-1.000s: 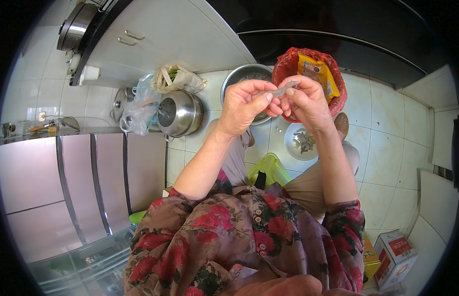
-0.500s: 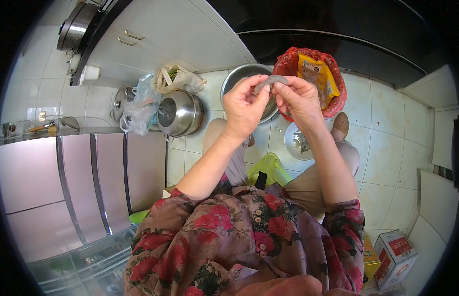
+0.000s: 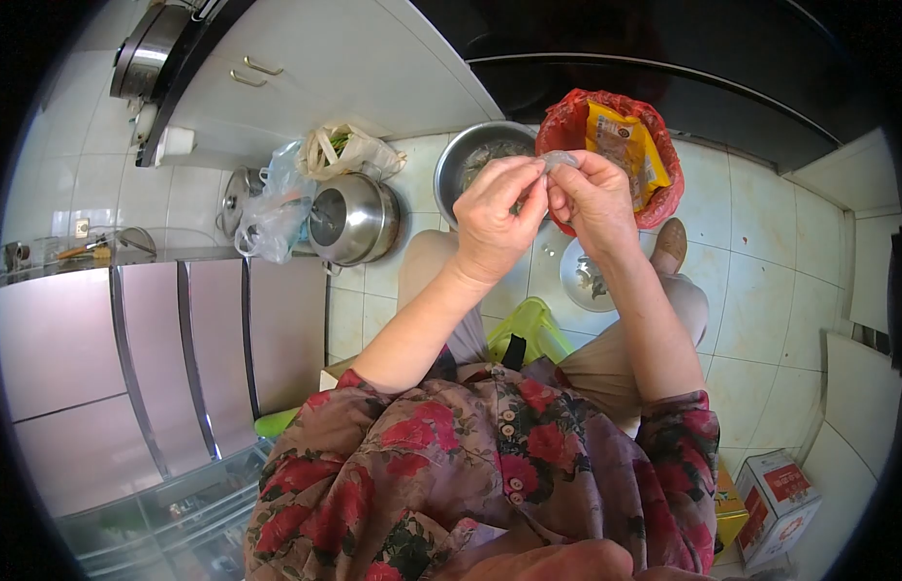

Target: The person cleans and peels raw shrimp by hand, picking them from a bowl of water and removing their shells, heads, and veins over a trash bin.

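Observation:
My right hand (image 3: pixel 593 197) pinches a small grey shrimp (image 3: pixel 559 161) between thumb and fingers. The fingertips of my left hand (image 3: pixel 501 205) are closed at the shrimp's left end, and both hands meet in the air. Partly hidden behind my left hand is a metal basin (image 3: pixel 450 160) with greyish shrimp in it. Below my right wrist a white plate (image 3: pixel 571 283) on the floor carries several grey pieces. Just beyond my right hand stands a bin lined with a red plastic bag (image 3: pixel 564 121), a yellow packet (image 3: pixel 618 140) inside it.
A steel pot (image 3: pixel 369 223), a clear plastic bag (image 3: pixel 272 218) and a cloth bag with greens (image 3: pixel 378 155) stand to the left by the cabinet. Something bright green (image 3: pixel 530 329) shows between my legs. A red and white box (image 3: pixel 776 508) is at lower right.
My left hand has shifted slightly right and its fingers have closed up against the right hand's. The shrimp, stretched between both hands before, is now bunched in my right fingers.

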A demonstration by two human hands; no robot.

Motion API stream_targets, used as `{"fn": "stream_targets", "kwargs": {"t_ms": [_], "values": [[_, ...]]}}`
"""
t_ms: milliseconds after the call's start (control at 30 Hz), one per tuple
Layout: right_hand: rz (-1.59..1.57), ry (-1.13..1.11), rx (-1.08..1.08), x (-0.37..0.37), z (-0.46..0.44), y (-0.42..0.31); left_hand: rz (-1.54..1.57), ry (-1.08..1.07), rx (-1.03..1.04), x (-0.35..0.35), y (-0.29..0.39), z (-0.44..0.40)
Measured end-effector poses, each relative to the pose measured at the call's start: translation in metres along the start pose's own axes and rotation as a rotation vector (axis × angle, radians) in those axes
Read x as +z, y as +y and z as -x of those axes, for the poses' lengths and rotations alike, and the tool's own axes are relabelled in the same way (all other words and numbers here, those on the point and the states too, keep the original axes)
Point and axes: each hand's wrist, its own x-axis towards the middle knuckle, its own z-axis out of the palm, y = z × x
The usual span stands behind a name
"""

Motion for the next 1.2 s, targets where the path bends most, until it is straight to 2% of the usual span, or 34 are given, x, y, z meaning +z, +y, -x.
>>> {"fn": "stream_targets", "kwargs": {"t_ms": [67, 133, 167, 233, 267, 333, 533, 633, 833, 900, 1067, 1200], "values": [[0.003, 0.011, -0.013, -0.002, 0.0, 0.001, -0.052, 0.006, 0.067, 0.0, 0.0, 0.002], [0.005, 0.023, -0.026, -0.002, -0.002, 0.001, 0.061, -0.021, -0.092, 0.0, 0.004, 0.001], [0.009, 0.016, -0.03, -0.002, -0.002, 0.001, 0.061, -0.021, -0.091, 0.001, 0.001, 0.004], [0.012, 0.013, -0.036, -0.003, -0.004, 0.0, 0.373, -0.05, -0.413, 0.003, -0.003, 0.008], [0.025, 0.009, -0.022, -0.004, -0.004, 0.0, 0.374, -0.053, -0.414, 0.003, -0.004, 0.009], [0.039, 0.003, -0.008, -0.005, -0.003, -0.001, 0.547, -0.09, -0.621, -0.002, 0.005, 0.005], [0.027, -0.015, 0.017, -0.007, -0.004, -0.003, 0.727, -0.066, -0.759, -0.005, -0.004, 0.001], [0.055, -0.055, 0.055, -0.005, -0.004, -0.007, 0.759, -0.047, -0.784, -0.006, -0.007, 0.0], [0.174, -0.07, -0.108, 0.009, 0.004, -0.017, 0.743, -0.048, -0.775, -0.01, -0.013, -0.001], [0.342, -0.138, -0.127, 0.0, 0.0, -0.014, 0.749, -0.063, -0.771, -0.011, -0.013, -0.002], [0.318, -0.137, -0.125, -0.005, -0.003, -0.01, 0.793, -0.118, -0.755, -0.013, -0.012, -0.002], [0.25, -0.135, -0.128, -0.009, -0.004, -0.011, 0.761, -0.169, -0.656, -0.013, -0.005, -0.004]]}}
